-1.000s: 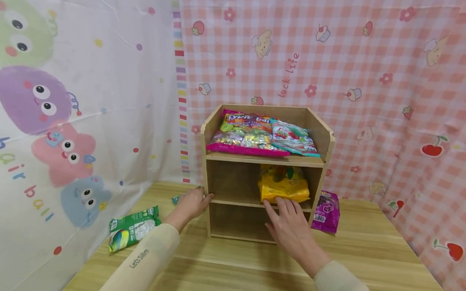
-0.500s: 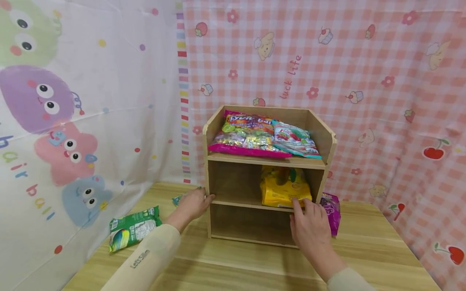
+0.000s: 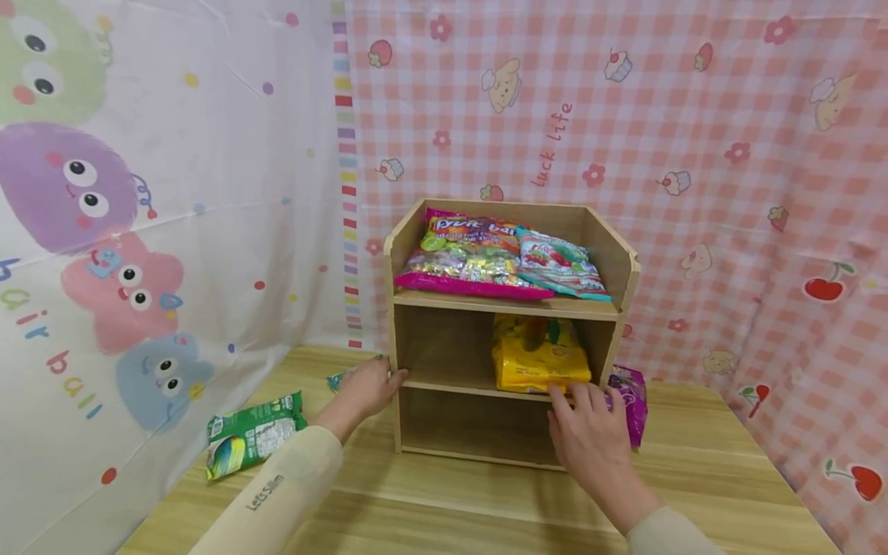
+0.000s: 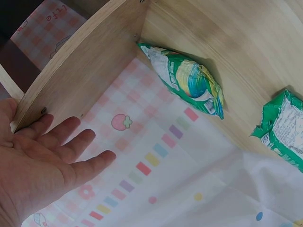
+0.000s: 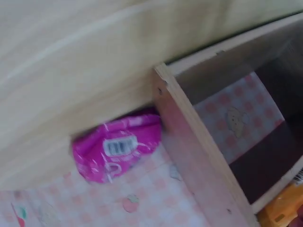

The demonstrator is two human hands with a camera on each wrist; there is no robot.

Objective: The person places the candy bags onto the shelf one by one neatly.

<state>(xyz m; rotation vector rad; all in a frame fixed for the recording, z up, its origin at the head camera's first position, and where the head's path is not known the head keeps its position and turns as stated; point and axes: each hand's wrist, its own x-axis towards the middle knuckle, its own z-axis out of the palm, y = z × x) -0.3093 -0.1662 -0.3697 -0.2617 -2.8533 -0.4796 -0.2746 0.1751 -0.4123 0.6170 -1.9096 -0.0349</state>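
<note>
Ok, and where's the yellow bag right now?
In the head view, the yellow bag lies on the right side of the middle shelf, below the teal-edged bag on top and just beyond the right hand.

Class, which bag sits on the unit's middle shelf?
The yellow bag, at its right end. The pink-edged bag and teal-edged bag lie on the top shelf; the green bags and purple bag lie on the table.
</note>
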